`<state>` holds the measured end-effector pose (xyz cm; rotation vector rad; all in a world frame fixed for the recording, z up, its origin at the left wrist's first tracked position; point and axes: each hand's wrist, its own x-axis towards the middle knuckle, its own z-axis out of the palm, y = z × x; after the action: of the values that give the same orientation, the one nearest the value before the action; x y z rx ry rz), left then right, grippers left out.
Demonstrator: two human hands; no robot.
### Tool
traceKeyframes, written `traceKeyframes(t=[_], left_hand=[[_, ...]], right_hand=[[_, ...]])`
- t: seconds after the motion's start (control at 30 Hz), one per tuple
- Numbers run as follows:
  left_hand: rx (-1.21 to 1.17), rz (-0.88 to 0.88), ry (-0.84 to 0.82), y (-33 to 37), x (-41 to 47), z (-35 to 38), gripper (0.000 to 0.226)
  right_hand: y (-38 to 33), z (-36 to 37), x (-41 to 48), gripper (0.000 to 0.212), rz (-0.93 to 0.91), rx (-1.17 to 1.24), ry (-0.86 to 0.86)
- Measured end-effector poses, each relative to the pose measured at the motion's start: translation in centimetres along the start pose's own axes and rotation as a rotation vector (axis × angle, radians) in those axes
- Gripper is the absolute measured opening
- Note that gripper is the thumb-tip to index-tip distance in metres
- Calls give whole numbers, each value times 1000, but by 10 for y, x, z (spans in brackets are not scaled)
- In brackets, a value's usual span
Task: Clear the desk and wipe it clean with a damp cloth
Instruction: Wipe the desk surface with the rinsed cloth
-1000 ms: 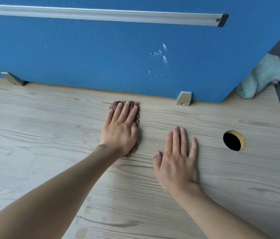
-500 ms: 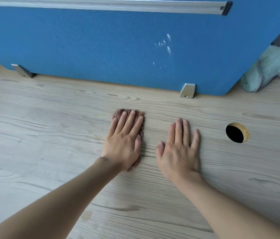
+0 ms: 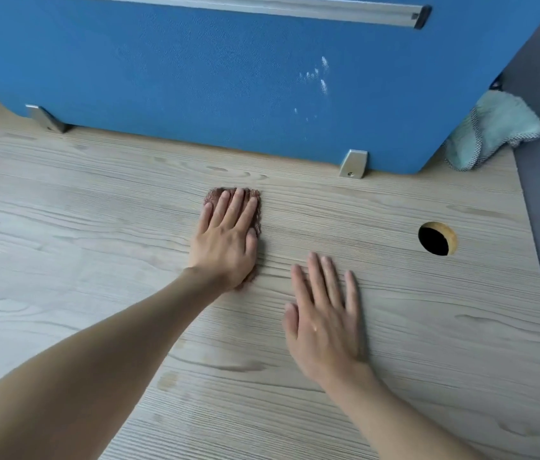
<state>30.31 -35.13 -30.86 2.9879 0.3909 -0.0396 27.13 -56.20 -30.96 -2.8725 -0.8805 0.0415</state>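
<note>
Our flat left hand [image 3: 225, 242] has slid the fuzzy brown cloth [image 3: 217, 195] nearer the pale wooden desk [image 3: 96, 244] back edge; our right hand [image 3: 325, 323] lies released.

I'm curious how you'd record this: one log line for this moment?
step: wipe | left hand: flat on brown cloth | right hand: flat on desk

My left hand [image 3: 225, 240] and right hand [image 3: 325, 323] are bare, both forearms [image 3: 112, 353] bare as far up as they show; my fingers [image 3: 238, 207] have short nails.
</note>
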Motion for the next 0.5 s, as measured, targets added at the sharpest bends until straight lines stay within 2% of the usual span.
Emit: traceKeyframes(t=[0.17,0.33,0.5], left_hand=[[28,161,-6,-8,-38,7,63],[5,29,39,-7,-24,6,66],[8,174,-6,6,-75,10,62]], right_hand=[[-1,1,4,63,19,-27,-6],[0,2,4,64,25,-41,-7],[-1,1,3,64,26,-40,-6]])
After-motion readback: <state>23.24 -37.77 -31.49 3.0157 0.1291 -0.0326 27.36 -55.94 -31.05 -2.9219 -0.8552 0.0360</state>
